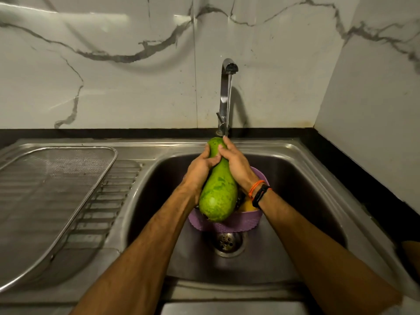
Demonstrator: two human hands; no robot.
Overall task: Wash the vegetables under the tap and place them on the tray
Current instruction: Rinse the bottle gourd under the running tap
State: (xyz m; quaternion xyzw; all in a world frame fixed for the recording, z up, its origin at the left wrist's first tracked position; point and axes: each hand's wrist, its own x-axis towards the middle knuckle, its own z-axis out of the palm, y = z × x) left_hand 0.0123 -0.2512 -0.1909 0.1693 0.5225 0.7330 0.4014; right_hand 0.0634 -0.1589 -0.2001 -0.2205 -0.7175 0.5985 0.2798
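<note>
Dim, warm indoor light; sharp centre, wide-angle warp at the edges.

Light falls from above and in front: broad white glare streaks on the glossy veined marble wall tiles at upper left, softer sheen on the rim of the stainless steel sink. The curved chrome tap casts a soft arched shadow on the wall to its right. The basin interior and black counter strip are underexposed. Straight lines bow toward the frame borders. The rectangular steel mesh tray at the left edge is slightly soft; fine detail looks smeared by compression.
</note>
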